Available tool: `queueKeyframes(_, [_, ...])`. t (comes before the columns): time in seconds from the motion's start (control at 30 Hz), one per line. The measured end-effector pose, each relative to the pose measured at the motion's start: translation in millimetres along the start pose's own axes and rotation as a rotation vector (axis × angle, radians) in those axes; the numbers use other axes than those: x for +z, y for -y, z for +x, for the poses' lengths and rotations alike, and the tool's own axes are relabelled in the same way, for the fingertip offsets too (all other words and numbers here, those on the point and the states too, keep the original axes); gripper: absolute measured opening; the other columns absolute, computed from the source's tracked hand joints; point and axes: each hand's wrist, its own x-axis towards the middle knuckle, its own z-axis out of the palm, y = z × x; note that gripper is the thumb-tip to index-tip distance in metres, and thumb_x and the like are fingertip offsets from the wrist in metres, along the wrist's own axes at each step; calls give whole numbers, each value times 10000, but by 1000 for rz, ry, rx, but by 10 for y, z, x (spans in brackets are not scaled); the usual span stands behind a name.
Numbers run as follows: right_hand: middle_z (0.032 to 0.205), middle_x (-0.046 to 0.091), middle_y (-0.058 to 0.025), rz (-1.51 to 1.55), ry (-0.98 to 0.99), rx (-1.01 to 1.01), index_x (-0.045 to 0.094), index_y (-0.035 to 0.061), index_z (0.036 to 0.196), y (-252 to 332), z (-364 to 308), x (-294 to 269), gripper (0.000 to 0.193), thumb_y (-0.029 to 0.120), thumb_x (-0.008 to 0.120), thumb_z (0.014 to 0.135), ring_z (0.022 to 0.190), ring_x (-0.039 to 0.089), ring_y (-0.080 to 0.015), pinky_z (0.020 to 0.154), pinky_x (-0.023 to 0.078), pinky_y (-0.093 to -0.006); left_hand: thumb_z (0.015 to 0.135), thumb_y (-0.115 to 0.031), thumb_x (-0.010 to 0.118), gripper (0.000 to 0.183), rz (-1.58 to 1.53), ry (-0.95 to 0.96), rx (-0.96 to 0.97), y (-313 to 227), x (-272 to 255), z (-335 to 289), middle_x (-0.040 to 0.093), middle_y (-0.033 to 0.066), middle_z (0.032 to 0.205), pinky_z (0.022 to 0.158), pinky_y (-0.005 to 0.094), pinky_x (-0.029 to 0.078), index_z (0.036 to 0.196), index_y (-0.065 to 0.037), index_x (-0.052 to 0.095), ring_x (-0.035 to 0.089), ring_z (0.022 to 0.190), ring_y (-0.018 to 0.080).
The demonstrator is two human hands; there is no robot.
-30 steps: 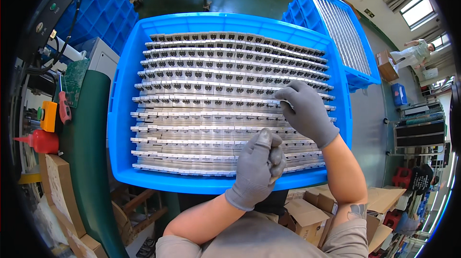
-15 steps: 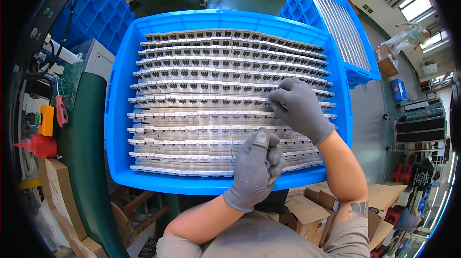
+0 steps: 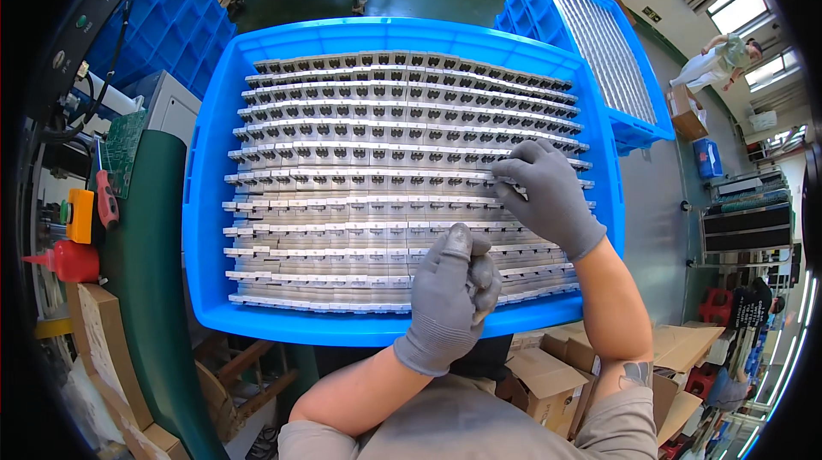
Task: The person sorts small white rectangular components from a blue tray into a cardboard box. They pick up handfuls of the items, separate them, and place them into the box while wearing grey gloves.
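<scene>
A large blue plastic crate (image 3: 394, 32) holds several tight rows of white plastic modules (image 3: 334, 203). Black terminal-like parts (image 3: 377, 131) line the farther rows; the nearer ones look plain white. My right hand (image 3: 552, 199), in a grey glove, reaches over the right half of the crate. Its thumb and forefinger are bent close together at a middle row, and whatever sits between the tips is too small to name. Closer to me, my gloved left hand (image 3: 452, 297) is closed above the near rows, thumb pressed to the fingers. Anything inside it is hidden.
Another blue crate (image 3: 646, 113) with white strips stands at the far right. On the left are a green-covered surface (image 3: 154, 246), a red-handled screwdriver (image 3: 106, 199), a red bottle (image 3: 73, 261) and a circuit board (image 3: 125, 148). Cardboard boxes (image 3: 548, 374) lie below right. A person (image 3: 723, 62) is in the background.
My right hand has shifted slightly to the right along the row. The left hand stays closed in nearly the same place. The whole view has slid a little.
</scene>
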Motion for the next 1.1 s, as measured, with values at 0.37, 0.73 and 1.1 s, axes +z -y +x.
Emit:
queueKeyframes(0.37, [998, 662, -75, -26, -13, 0, 735, 100, 978, 76, 15, 10, 153, 119, 733, 826, 997, 624, -308, 884, 503, -453, 1111, -402, 427, 357, -32, -1, 23, -59, -52, -23, 384, -4, 665, 389, 217, 286, 1028, -81, 562, 339, 484, 91])
queueKeyframes(0.73, [1213, 695, -55, -48, 141, -49, 754, 126, 1106, 250, -63, -23, 287, 98, 687, 828, 1196, 580, -316, 1059, 431, -487, 1108, -365, 458, 349, -139, 33, 68, -158, -201, -48, 481, 22, 701, 392, 223, 329, 1026, -42, 561, 425, 500, 98])
queueKeyframes(1.1, [1184, 654, -88, 201, -54, -111, 704, 147, 1121, 736, -11, -420, 365, 83, 768, 768, 1162, 577, -338, 973, 473, -474, 1111, -422, 388, 412, -501, 90, 26, -112, -340, 34, 583, 68, 895, 542, 253, 459, 1153, -49, 559, 566, 727, 159])
